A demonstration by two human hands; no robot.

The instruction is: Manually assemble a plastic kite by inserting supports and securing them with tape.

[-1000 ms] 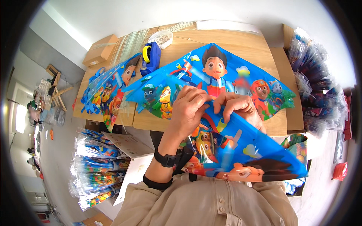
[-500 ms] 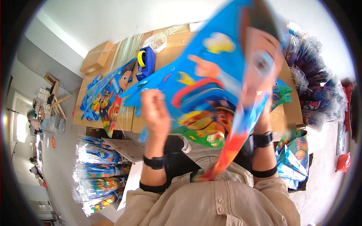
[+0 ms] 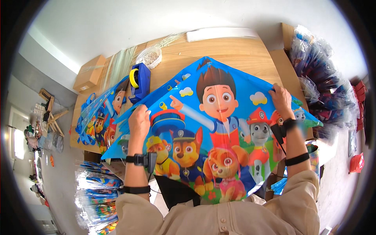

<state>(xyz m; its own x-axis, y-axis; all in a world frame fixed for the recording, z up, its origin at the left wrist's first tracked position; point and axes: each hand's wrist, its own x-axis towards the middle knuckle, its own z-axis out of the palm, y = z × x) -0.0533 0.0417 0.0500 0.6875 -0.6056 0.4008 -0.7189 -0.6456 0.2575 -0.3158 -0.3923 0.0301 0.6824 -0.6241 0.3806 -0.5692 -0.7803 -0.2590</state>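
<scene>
A blue kite (image 3: 219, 129) printed with cartoon dogs and a child is spread wide in front of me, its peak over the table. On its left side my left hand (image 3: 140, 120) is closed with curled fingers, gripping the kite near its edge. My right hand (image 3: 281, 98) pinches the upper right edge. The lower edge hangs close to my shirt. Another kite (image 3: 100, 121) of the same print, with blue ribbons, lies on the table's left part.
On the wooden table (image 3: 219, 46) stand a blue tape dispenser (image 3: 139, 82), a white tub of small pieces (image 3: 149, 57), thin pale rods (image 3: 117, 62) and a cardboard box (image 3: 89, 73). Bagged kites (image 3: 98, 192) are stacked lower left; more plastic-wrapped packages (image 3: 325, 86) are at right.
The kite was tilted and folded on itself, blurred by motion; now it is spread flat facing me. My hands have moved farther apart, and my right hand shows at its edge.
</scene>
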